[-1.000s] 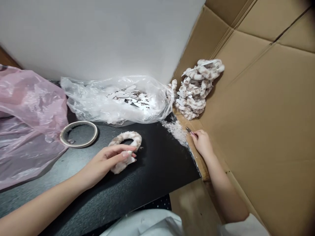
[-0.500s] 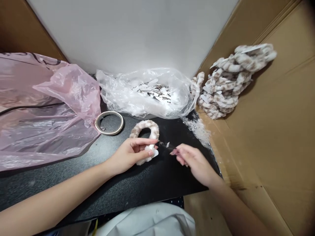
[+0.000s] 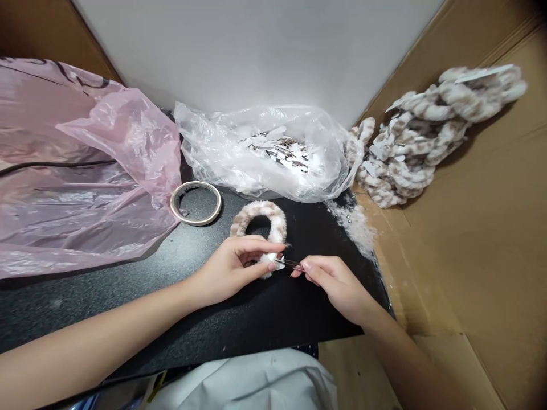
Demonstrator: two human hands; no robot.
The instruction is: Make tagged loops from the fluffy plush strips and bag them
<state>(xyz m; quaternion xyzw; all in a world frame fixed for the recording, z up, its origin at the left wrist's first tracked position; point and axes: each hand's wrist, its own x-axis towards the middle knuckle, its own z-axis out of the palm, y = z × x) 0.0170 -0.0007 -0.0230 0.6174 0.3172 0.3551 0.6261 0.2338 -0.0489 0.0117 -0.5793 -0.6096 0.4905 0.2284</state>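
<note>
A fluffy white and beige ring (image 3: 277, 220) lies on the black table. My left hand (image 3: 239, 265) pinches its near side, with a small white tag (image 3: 279, 263) at the fingertips. My right hand (image 3: 331, 279) is closed on a thin tool with a pinkish handle (image 3: 299, 267). The tool's narrow dark shaft points left and its tip meets the ring beside the tag, close to my left fingertips. Exactly what the tip touches is too small to tell.
A clear plastic bag (image 3: 213, 162) of white tags stands behind the ring. Left are a tape roll (image 3: 216, 212) and a pink plastic bag (image 3: 141, 136). Several fluffy rings (image 3: 431, 136) are heaped at the right by cardboard (image 3: 482, 228). White fluff (image 3: 356, 228) lies near the table edge.
My right hand has moved left, bringing the tool's tip to the ring and tag. The small white piece seen near the tool before no longer shows apart. The view has shifted slightly.
</note>
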